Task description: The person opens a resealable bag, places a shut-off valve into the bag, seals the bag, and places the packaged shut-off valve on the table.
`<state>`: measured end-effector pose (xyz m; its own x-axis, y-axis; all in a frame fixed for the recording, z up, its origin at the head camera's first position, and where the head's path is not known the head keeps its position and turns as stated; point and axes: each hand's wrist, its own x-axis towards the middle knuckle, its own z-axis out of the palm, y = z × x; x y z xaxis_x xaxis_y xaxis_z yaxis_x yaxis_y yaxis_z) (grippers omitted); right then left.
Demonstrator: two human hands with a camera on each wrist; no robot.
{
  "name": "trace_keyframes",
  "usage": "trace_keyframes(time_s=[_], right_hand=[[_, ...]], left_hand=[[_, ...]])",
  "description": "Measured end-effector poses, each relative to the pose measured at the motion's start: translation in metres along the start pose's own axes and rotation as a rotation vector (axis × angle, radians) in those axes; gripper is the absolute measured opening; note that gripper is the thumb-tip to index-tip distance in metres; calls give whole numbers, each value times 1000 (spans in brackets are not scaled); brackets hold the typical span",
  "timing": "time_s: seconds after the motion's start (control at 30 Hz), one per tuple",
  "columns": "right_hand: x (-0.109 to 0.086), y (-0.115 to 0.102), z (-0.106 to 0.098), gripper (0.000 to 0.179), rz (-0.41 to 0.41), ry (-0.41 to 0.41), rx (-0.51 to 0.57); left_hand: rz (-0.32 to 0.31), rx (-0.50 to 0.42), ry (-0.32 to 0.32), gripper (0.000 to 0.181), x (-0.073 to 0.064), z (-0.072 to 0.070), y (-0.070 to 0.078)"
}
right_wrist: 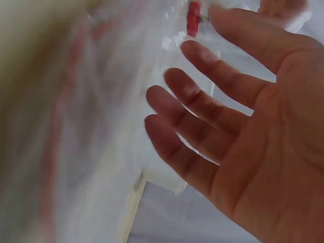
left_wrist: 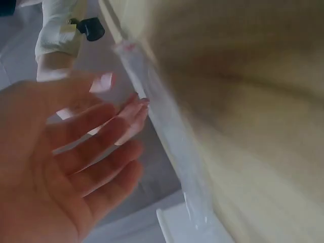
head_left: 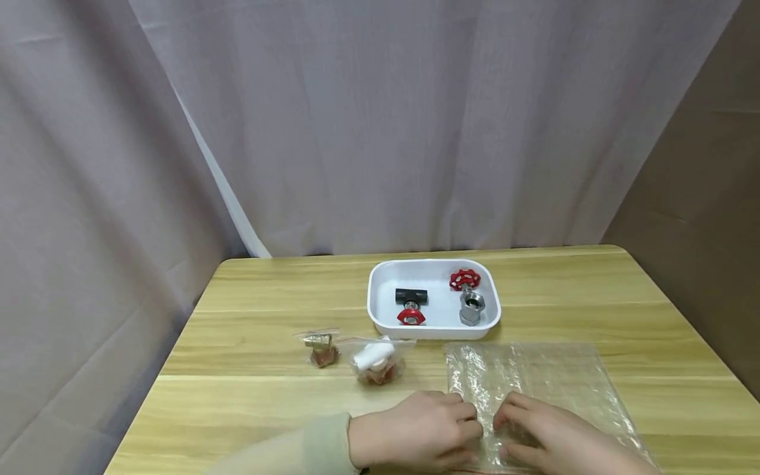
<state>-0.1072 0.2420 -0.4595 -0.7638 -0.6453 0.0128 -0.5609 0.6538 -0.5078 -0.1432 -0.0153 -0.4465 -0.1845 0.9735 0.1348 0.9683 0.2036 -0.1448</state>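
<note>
A clear plastic bag (head_left: 558,376) lies flat on the near right of the surface (head_left: 267,297), in front of a white tray (head_left: 430,332) and slightly to its right. Its far edge runs left to right, roughly parallel to the tray's long side; its right edge slants towards the person and outward. A red strip (right_wrist: 49,167) marks its near edge, so that end points at the person. The hands cover part of it, and which way is longer cannot be told. The left hand (head_left: 424,429) reaches in from the left, the right hand (head_left: 555,435) from the right, fingertips facing each other over the bag. Each grip is relaxed, fingers loosely bent and holding nothing; whether the fingertips touch the plastic is unclear. In the tray, a black valve (head_left: 411,303) has its tube lying crosswise, while a steel valve (head_left: 472,309) has its red wheel pointing away.
</note>
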Motion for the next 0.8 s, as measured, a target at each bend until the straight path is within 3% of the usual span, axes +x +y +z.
trace_keyframes(time_s=[0.13, 0.2, 0.3, 0.4, 0.63, 0.8], right_hand=[[-3, 3, 6, 30, 106, -140, 62], [-4, 6, 12, 35, 68, -141, 43], [-3, 8, 23, 37, -36, -78, -23], [-2, 8, 29, 35, -120, -26, -66], [-2, -1, 30, 26, -7, -89, 20], [-1, -6, 29, 15, -10, -108, 77]], left_hand=[[41, -8, -98, 21, -3, 3, 7], [52, 1, -140, 22, -4, 5, 10], [57, 17, -179, 22, -5, 9, 14], [60, 34, -192, 22, -4, 12, 16], [66, 144, -141, 15, -4, 17, 21], [41, 73, -202, 12, -4, 17, 19]])
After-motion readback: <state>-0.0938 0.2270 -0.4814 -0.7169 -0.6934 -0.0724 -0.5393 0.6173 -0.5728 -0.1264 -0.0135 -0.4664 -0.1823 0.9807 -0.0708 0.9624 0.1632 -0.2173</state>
